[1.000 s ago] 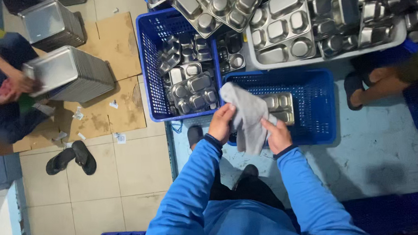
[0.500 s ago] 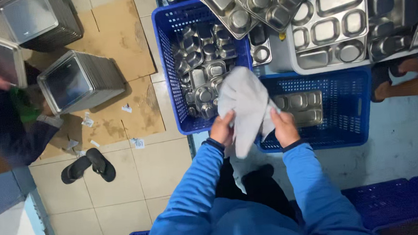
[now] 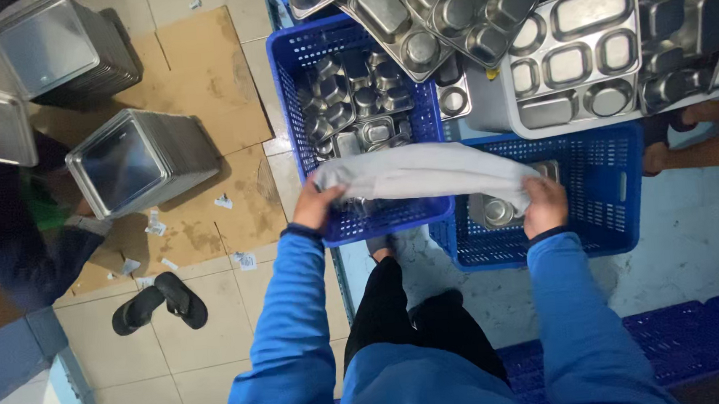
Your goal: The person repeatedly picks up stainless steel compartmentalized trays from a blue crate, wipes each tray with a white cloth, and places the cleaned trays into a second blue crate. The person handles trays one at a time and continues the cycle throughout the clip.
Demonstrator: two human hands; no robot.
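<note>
My left hand (image 3: 317,203) and my right hand (image 3: 544,203) grip the two ends of a grey cloth (image 3: 425,172), stretched wide between them over two blue plastic crates. The left crate (image 3: 286,89) holds several steel compartment trays. The right crate (image 3: 608,201) has a steel tray (image 3: 495,209) lying in it, partly hidden by the cloth. Both my sleeves are blue.
Steel compartment trays (image 3: 572,52) are piled across the top. Stacks of square steel pans (image 3: 141,158) sit on cardboard (image 3: 199,78) at left, near black sandals (image 3: 160,302). Another person (image 3: 6,218) at far left holds a pan. A bare foot (image 3: 710,148) shows at right.
My hands have moved apart, and the cloth that was bunched upright between them is now spread out sideways. The view has shifted towards the crates.
</note>
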